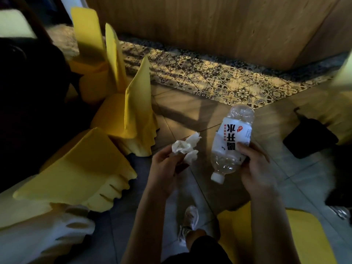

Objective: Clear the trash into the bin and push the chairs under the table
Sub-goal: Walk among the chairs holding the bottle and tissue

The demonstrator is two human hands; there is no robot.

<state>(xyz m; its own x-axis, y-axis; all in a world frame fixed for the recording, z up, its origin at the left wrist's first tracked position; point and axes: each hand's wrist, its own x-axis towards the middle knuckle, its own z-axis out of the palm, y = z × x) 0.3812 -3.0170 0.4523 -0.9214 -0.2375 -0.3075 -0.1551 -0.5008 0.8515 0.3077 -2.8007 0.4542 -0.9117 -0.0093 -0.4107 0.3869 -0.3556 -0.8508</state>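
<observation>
A tiled floor (190, 119) runs up to a wood-panelled wall (209, 25). Yellow-covered chairs (133, 111) crowd the 9 to 11 o'clock side. A dark shape (308, 138) sits on the floor at 3 o'clock; it may be the bin, but the light is too dim to say. The right hand (255, 164) is the nearer to it, its grip curled round a plastic bottle (234, 138) whose long axis runs 12 to 6 o'clock, cap toward the person. The left hand (165, 166) holds its grip pinched on a crumpled tissue (185, 147), which sticks out toward 1 o'clock.
</observation>
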